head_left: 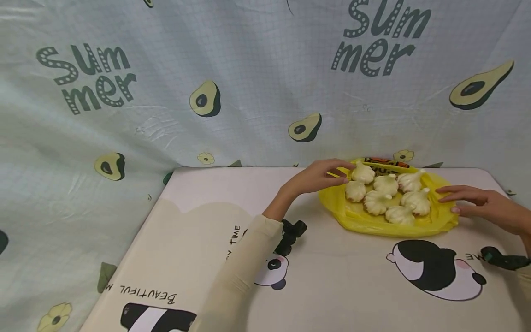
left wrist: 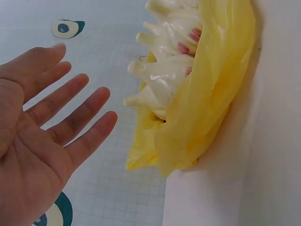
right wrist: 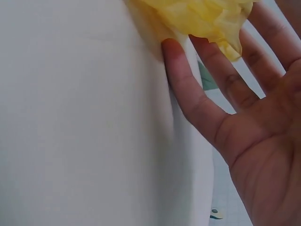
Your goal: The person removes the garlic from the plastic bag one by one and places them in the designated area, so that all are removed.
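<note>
Several white garlic bulbs (head_left: 386, 185) sit in a yellow plastic bag (head_left: 361, 226) whose sides are folded down around them. At the bag's left edge is my left hand (head_left: 317, 176), its fingers extended toward the bulbs. The left wrist view shows that palm (left wrist: 37, 136) with fingers spread, apart from the bag and gripping nothing. My right hand (head_left: 491, 206) is at the bag's right side with fingers stretched out. In the right wrist view its fingers lie beside the yellow plastic (right wrist: 202, 19); whether they touch it I cannot tell.
The bag stands near the back edge of a table with a panda-print cover (head_left: 332, 276). Behind it hangs a pale curtain (head_left: 249, 92) printed with avocados and lettering. Black camera straps (head_left: 504, 259) show at both wrists.
</note>
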Demonstrator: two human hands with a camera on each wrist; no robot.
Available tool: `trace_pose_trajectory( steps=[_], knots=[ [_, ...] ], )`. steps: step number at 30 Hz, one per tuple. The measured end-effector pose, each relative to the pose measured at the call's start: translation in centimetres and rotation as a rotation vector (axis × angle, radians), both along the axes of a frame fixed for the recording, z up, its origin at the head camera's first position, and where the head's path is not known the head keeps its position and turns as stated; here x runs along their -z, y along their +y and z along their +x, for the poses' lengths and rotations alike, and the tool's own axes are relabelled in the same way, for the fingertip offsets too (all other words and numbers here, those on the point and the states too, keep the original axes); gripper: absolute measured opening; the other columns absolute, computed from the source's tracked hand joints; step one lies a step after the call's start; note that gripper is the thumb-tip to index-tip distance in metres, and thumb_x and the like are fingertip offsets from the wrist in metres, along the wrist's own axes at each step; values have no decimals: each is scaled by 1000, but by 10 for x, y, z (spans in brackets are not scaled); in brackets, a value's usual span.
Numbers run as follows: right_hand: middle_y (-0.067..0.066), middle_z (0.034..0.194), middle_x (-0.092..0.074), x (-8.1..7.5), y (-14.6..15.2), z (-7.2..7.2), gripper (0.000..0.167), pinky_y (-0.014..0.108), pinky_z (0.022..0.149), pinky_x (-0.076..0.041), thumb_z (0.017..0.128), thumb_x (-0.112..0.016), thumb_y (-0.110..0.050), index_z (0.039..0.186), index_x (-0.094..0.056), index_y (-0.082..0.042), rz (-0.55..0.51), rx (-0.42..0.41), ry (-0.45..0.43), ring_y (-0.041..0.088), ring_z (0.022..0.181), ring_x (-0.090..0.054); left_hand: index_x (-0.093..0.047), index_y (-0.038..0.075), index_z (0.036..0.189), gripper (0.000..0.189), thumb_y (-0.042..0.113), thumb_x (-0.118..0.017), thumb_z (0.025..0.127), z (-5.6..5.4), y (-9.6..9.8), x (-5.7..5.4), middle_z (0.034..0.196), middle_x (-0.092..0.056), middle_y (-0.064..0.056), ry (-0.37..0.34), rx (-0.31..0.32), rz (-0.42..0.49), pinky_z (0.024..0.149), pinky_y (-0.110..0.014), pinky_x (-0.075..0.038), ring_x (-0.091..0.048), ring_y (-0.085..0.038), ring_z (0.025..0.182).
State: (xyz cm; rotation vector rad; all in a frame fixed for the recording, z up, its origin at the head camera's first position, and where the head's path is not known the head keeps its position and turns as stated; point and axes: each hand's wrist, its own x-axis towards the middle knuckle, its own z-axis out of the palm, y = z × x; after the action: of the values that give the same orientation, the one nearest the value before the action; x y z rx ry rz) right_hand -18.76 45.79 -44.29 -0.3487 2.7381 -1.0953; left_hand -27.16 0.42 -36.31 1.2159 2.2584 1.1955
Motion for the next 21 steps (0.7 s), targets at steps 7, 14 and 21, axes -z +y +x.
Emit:
trace_pose_trajectory(
  steps=[7,14,21],
  knots=[
    [-39,124,-39,1,2,-2,27,20,101,-39,102,-63,-15,125,-69,-2,-7,-11,20,-21,111,-26,-57,5,143,44,19,-65,102,-14,12,3,145,-58,-9,14,38,-19,99,-17,-47,-60,-19,125],
    [-40,122,-39,5,2,-5,26,65,106,-35,102,-64,-16,122,-70,-1,-16,-13,8,-22,108,-25,-61,6,141,42,19,-67,100,-26,27,4,141,-62,-6,10,116,-107,99,-15,-45,-59,-17,127],
    [-38,123,-41,9,5,-4,27,75,108,-23,102,-63,-14,125,-68,-1,-69,-11,-4,-22,109,-24,-63,5,138,40,18,-68,99,-43,43,5,137,-64,-4,-27,144,-147,97,-14,-46,-60,-10,124]
  ],
)
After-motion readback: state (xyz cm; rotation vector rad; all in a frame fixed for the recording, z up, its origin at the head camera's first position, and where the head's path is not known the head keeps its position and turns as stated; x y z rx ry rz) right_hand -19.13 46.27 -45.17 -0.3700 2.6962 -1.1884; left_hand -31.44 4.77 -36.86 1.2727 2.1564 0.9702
